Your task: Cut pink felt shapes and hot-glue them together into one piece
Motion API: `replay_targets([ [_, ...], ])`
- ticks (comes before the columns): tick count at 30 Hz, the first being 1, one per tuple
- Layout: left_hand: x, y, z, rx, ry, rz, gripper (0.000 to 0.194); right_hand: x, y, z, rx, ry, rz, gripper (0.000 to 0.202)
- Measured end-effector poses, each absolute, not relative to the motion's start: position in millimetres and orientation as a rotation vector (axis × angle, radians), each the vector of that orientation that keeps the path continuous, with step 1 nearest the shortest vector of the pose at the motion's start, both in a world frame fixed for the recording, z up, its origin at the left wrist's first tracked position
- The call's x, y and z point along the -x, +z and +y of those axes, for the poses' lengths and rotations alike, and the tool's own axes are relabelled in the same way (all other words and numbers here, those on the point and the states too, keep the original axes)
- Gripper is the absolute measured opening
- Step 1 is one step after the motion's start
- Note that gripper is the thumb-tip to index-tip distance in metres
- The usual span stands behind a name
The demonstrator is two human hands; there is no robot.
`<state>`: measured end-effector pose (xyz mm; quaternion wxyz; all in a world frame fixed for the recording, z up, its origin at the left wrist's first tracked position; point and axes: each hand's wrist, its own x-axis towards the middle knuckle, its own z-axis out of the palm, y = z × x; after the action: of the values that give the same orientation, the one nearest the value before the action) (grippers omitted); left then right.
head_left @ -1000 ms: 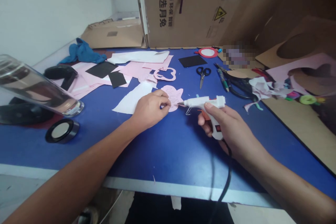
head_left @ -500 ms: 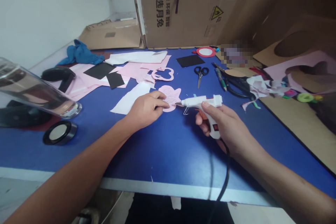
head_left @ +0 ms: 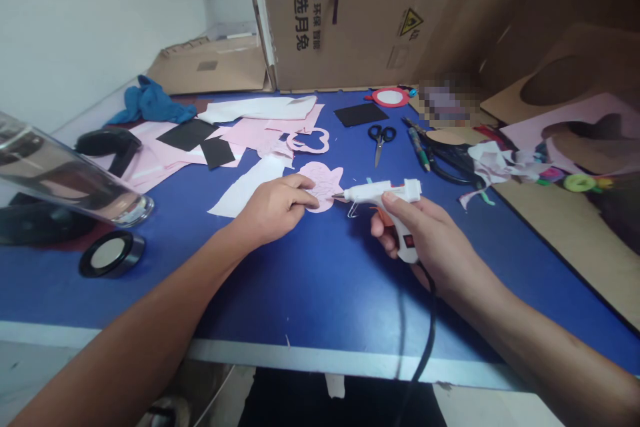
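On the blue table lies a pink paper cutout [head_left: 327,181] with a rounded outline and pointed tips. My left hand [head_left: 277,209] presses its fingertips on the cutout's left edge. My right hand [head_left: 425,230] is wrapped round a white glue gun [head_left: 373,192] with an orange trigger and a black cord. The gun's metal nozzle points left, at the cutout's right edge; whether it touches cannot be made out. Behind the cutout lies a pink paper frame [head_left: 320,141], and a white sheet [head_left: 245,190] lies beside my left hand.
Black scissors [head_left: 381,141] and a black square [head_left: 361,115] lie further back. A clear bottle [head_left: 75,170] and a black round item [head_left: 113,253] stand left. Pliers [head_left: 445,163], paper scraps [head_left: 493,163] and cardboard [head_left: 565,240] are at right.
The whole view has shifted very slightly. Both hands, the glue gun and the pink cutout keep nearly the same places relative to each other.
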<state>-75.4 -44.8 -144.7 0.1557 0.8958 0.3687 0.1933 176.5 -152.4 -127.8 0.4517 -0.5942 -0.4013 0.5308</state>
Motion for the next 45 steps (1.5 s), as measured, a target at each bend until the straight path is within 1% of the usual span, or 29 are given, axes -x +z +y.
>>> replay_targets([
  [23,77.2,-149.0,-45.3,-2.669,0.566,0.995,0.049,-178.0,-133.3,-150.9,1.416,1.303,-0.996,0.051],
  [28,75.9,-149.3,-45.7,-2.671,0.583,1.000,0.047,-177.9,-133.2,-150.1,1.427,1.299,-1.022,0.053],
  [33,74.8,-151.0,-46.6,-2.700,0.576,0.994,0.054,-179.0,-134.6,-150.9,1.411,1.306,-1.002,0.051],
  [38,75.1,-153.5,-45.9,-2.714,0.571,0.998,0.049,-177.0,-132.8,-150.8,1.380,1.325,-0.921,0.047],
  [45,75.9,-153.3,-45.7,-2.743,0.548,0.964,0.051,-174.4,-127.0,-150.0,1.400,1.309,-0.923,0.049],
])
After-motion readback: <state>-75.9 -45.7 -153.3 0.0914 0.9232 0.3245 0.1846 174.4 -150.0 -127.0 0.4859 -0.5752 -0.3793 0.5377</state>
